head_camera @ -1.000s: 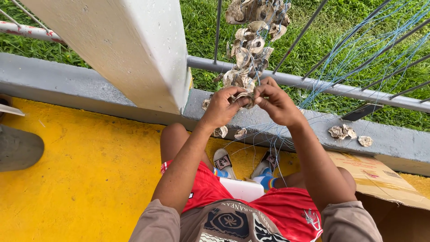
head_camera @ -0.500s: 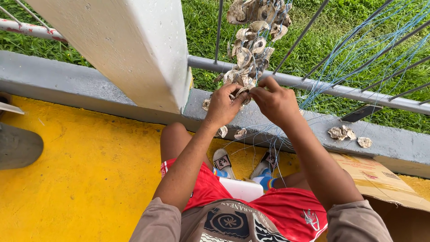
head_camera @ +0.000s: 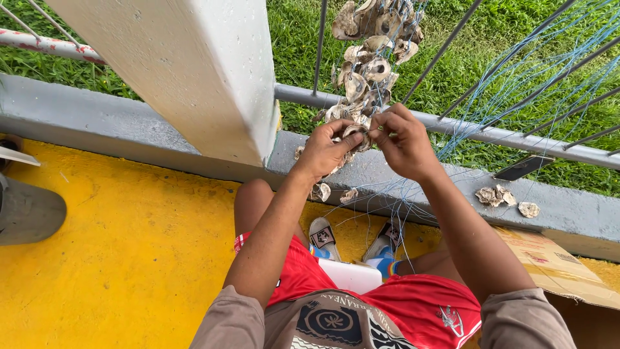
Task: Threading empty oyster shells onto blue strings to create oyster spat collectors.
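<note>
Together, two hands, left hand (head_camera: pixel 326 152) and right hand (head_camera: pixel 403 142), pinch one shell (head_camera: pixel 357 134).

A flattened brown cardboard box (head_camera: pixel 555 268) lies on the yellow floor (head_camera: pixel 116 258), just below the grey kerb (head_camera: pixel 568 213).

So there's a grey concrete ledge (head_camera: pixel 568 216) with a few loose pale oyster shells (head_camera: pixel 496 196) on it, and below that a yellow painted floor (head_camera: pixel 116 258) carrying flattened brown cardboard (head_camera: pixel 555 265).
</note>
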